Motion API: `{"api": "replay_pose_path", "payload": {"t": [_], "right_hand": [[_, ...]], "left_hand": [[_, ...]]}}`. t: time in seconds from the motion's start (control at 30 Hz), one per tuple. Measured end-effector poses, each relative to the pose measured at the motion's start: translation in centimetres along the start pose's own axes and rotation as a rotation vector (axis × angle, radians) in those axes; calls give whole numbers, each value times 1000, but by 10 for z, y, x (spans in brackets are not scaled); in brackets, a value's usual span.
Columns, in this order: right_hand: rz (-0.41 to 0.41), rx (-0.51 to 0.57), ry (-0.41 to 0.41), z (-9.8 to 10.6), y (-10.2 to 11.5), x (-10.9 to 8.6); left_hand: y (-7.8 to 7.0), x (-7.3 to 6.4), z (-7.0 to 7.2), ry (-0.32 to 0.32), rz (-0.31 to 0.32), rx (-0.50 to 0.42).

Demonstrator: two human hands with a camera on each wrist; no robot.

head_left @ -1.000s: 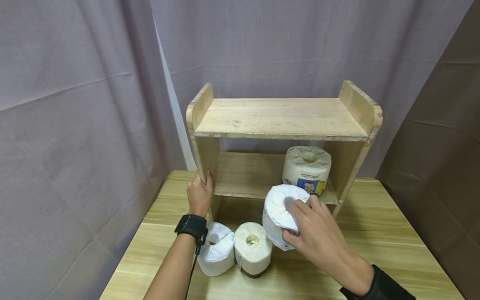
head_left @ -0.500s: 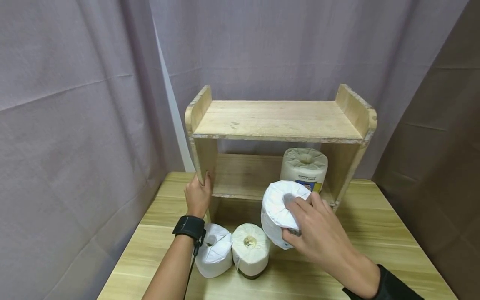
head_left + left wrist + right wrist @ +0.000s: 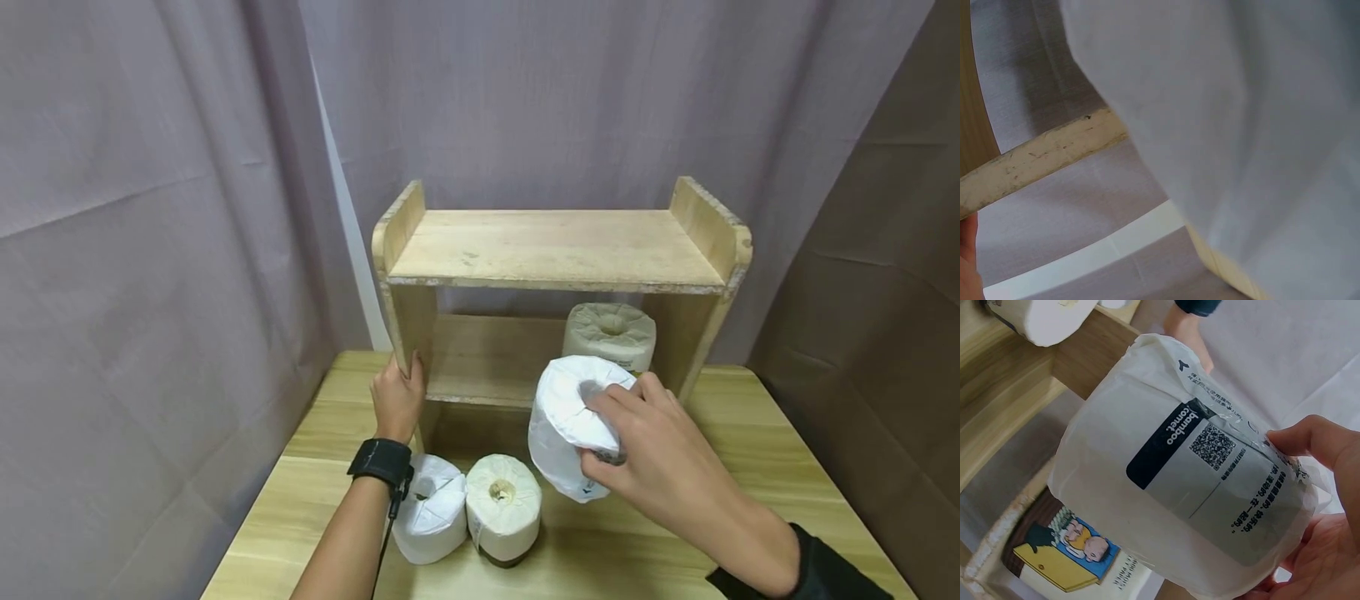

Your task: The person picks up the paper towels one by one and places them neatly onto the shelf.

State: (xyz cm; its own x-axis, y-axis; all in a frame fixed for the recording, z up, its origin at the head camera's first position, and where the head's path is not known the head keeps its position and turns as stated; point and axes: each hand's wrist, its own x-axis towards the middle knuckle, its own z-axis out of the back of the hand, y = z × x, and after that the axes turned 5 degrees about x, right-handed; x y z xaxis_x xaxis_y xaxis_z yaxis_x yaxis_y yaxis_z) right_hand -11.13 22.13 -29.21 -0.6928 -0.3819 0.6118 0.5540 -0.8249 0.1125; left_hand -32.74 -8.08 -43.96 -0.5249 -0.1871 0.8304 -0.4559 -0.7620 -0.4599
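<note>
My right hand [image 3: 660, 450] grips a white paper-wrapped toilet roll [image 3: 566, 433] by its near right rim, fingers over the top at the core hole and thumb on the side. It hangs tilted in front of the wooden shelf [image 3: 555, 250]. In the right wrist view the roll [image 3: 1166, 462] shows a dark label and a square code. My left hand [image 3: 397, 398] grips the shelf's left side panel, thumb on the inside; little of that hand [image 3: 969, 262] shows in the left wrist view. On the middle shelf at the right stands a cream toilet roll [image 3: 609, 333], partly hidden.
Two more rolls, a white one [image 3: 429, 517] and a cream one [image 3: 504, 508], stand side by side on the wooden table [image 3: 300, 517] before the shelf's left half. Grey curtains [image 3: 562, 100] hang behind.
My right hand has carried the white roll slightly up and to the right, so it covers more of the cream roll on the shelf. My left hand keeps its hold; the head view shifts slightly.
</note>
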Motion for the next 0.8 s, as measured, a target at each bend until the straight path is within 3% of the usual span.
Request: {"api": "replay_pose_path", "payload": {"t": [0.17, 0.5, 0.8], "right_hand": [[13, 14, 7, 8, -4, 4], [-38, 72, 75, 39, -10, 21], [8, 102, 78, 60, -16, 31]], "left_hand": [[1, -5, -1, -3, -2, -1], [-1, 2, -1, -19, -1, 0], [0, 0, -2, -19, 2, -8]]}}
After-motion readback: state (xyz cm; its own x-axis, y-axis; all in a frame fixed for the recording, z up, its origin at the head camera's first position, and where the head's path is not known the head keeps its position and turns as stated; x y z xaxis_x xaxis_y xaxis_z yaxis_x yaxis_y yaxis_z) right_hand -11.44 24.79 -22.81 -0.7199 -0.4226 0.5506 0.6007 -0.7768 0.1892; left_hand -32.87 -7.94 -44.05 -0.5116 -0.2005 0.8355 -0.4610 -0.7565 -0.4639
